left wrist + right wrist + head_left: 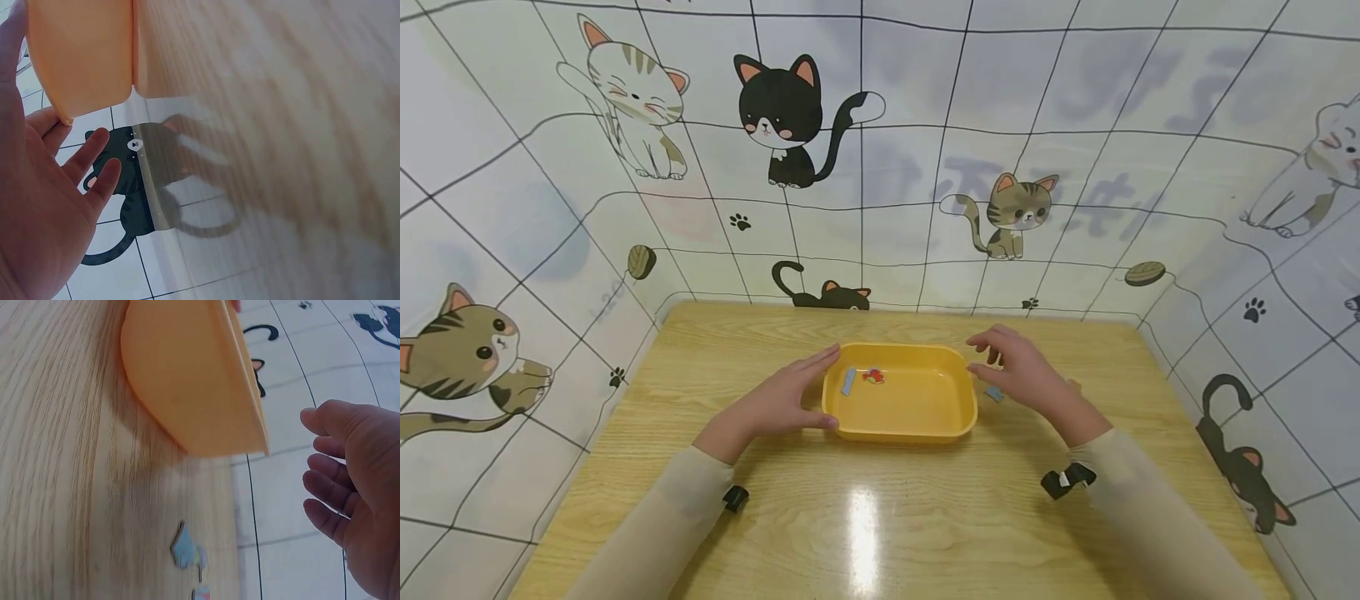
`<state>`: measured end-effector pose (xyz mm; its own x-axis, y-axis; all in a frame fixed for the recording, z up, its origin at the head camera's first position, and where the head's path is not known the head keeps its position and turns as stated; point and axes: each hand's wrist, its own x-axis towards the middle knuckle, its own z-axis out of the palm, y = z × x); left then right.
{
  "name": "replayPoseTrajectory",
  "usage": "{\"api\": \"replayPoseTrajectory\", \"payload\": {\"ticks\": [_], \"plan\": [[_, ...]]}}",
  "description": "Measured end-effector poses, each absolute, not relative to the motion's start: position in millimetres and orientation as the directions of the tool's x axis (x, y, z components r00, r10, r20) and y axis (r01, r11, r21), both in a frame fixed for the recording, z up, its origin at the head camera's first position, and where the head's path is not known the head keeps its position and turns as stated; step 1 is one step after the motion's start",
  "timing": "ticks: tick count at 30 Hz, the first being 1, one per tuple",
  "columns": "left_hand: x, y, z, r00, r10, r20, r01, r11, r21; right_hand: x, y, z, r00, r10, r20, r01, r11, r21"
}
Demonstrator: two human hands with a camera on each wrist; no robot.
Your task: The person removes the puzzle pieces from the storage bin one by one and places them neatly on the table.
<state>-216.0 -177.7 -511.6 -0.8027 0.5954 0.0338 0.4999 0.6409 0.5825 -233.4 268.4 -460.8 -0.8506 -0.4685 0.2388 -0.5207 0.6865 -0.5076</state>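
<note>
A yellow tray (901, 433) sits on the wooden table. Inside it, towards the left end, lie a light-blue strip (848, 381) and a small red and green piece (874, 377). My left hand (781, 398) spans the tray's left end, thumb at the near corner and fingertips by the far one; in the left wrist view its fingers (100, 150) are fairly straight. Just off the right rim hovers my right hand (1018, 371), fingers loosely bent with nothing between them. Below it a small blue piece (995, 393) lies on the table.
In the right wrist view, several small flat pieces (183, 547) lie on the table beside the tray. Another piece (1073, 385) peeks out behind the right wrist. A cat-patterned sheet (902, 167) stands around the table's back and sides. Light glares off the table's near part (862, 533).
</note>
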Motion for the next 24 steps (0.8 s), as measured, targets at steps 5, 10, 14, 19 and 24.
{"api": "replayPoseTrajectory", "payload": {"ticks": [5,10,14,19,24], "plan": [[-217,-179,-513,-0.799,0.6,0.039,0.507,0.638,0.58,-239,240,-457,-0.824,-0.534,0.188,-0.548,0.672,-0.498],[-218,-179,-515,-0.796,0.604,0.046,0.514,0.633,0.579,-238,209,-451,-0.813,-0.57,0.123,-0.545,0.669,-0.505],[-218,-180,-514,-0.793,0.607,0.053,0.519,0.627,0.581,-240,187,-451,-0.809,-0.582,0.077,-0.535,0.678,-0.504],[-219,-180,-514,-0.792,0.609,0.048,0.518,0.628,0.581,-242,161,-460,-0.806,-0.592,0.004,-0.516,0.699,-0.495],[-219,-180,-513,-0.787,0.615,0.042,0.519,0.624,0.585,-243,137,-468,-0.792,-0.61,-0.02,-0.526,0.698,-0.486]]}}
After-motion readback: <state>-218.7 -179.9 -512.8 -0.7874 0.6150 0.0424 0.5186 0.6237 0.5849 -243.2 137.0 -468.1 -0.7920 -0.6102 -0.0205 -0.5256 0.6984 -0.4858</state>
